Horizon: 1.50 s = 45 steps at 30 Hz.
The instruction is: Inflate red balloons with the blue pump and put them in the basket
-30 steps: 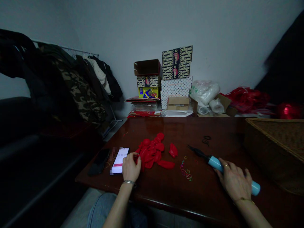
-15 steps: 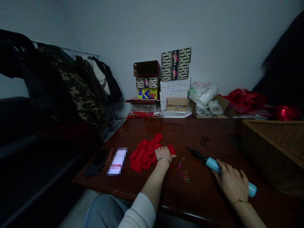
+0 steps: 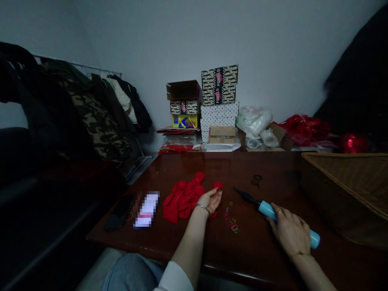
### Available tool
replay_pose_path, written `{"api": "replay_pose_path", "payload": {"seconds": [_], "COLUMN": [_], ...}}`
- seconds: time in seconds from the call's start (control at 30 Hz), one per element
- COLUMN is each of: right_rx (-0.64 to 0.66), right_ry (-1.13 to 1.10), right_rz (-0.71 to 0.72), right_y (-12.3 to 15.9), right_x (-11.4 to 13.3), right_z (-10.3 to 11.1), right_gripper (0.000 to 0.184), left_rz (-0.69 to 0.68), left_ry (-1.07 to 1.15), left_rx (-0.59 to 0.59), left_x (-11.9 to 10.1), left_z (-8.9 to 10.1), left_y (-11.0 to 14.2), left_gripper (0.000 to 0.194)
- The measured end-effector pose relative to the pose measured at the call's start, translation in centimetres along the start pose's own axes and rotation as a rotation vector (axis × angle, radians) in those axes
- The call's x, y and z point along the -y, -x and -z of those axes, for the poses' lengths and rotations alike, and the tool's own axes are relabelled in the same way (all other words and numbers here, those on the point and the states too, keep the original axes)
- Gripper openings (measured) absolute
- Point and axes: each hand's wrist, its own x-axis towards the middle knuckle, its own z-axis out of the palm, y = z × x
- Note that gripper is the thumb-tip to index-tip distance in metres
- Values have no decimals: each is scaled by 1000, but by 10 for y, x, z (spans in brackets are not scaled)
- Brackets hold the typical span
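Observation:
A heap of limp red balloons lies on the dark table. Just right of it my left hand is turned partly palm up, its fingertips closed on one red balloon. Another bit of red shows beneath that hand. My right hand wraps round the light blue barrel of a balloon pump, whose black nozzle points up and left toward the left hand. Between the hands lie several small coloured rubber bands.
A phone with a lit screen and a dark phone-like object lie left. Black loops rest behind the pump. A wicker basket stands right. Boxes are stacked against the wall.
My left hand has turned from palm down over the red balloons to partly palm up, with one balloon at its fingertips. My right hand keeps its hold on the pump. The view has shifted slightly.

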Motion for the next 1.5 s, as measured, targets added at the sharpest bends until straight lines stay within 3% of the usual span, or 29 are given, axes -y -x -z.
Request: {"api": "replay_pose_path", "payload": {"seconds": [0.1,0.2,0.33,0.43,0.6,0.97,1.2,1.5], "right_rx": [40,96,134,147,183,179,160,245], "right_ry": [14,44,30,-101,-286,-341,-315,-363], "right_rz": [-13,-6,-1,25,46,27,32,211], "right_y": [-1,-2,-2,-2,0,0,2,3], "right_x": [0,-2,-6,-5,0,0,0,7], "right_z": [5,10,16,20,27,28,24,40], "right_gripper": [44,44,45,50,54,56,55,51], "left_rz": [99,146,87,43,-26,-120,-229,-195], "left_ry": [240,317,231,162,244,211,296,332], "left_rx": [56,70,47,7,-88,-190,-171,-106], "left_x": [11,20,24,22,18,16,3,17], "left_z": [0,-1,-5,-9,-18,-20,-33,-22], "left_y": [2,1,-5,-10,-18,-22,-21,-27], "left_gripper": [16,25,30,20,9,5,7,9]}}
